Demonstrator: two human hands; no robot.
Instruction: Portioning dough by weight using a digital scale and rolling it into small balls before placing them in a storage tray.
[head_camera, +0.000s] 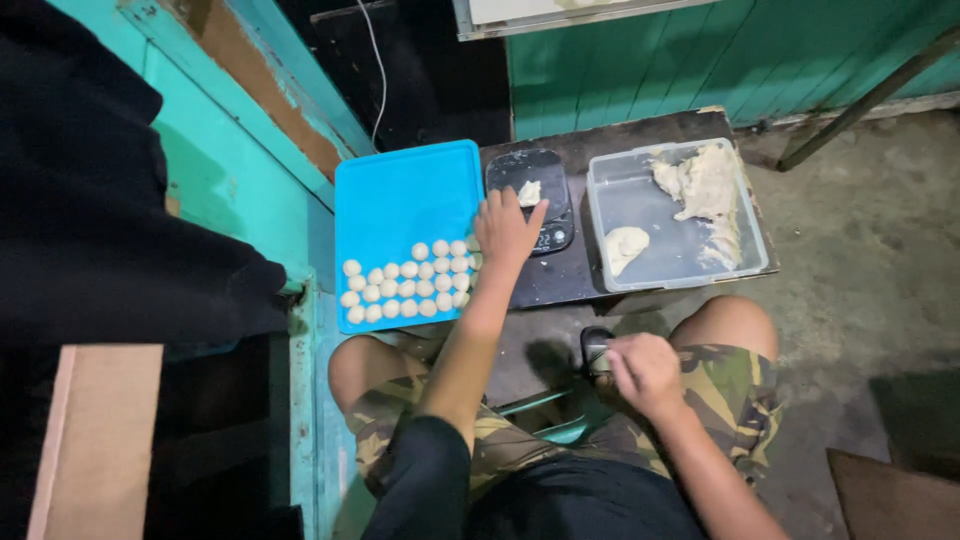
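My left hand reaches over a black kitchen scale, fingertips touching a small lump of dough that lies on it. My right hand is low by my knee, closed on a small dark object. A blue tray at the left of the low dark table carries several small dough balls in rows. A clear plastic tub at the right holds a large mass of dough and a smaller piece.
Teal wooden boards form the wall behind the table and a post at the left. A white cable hangs down at the back. Grey concrete floor lies to the right. My knees in camouflage shorts sit right against the table's front edge.
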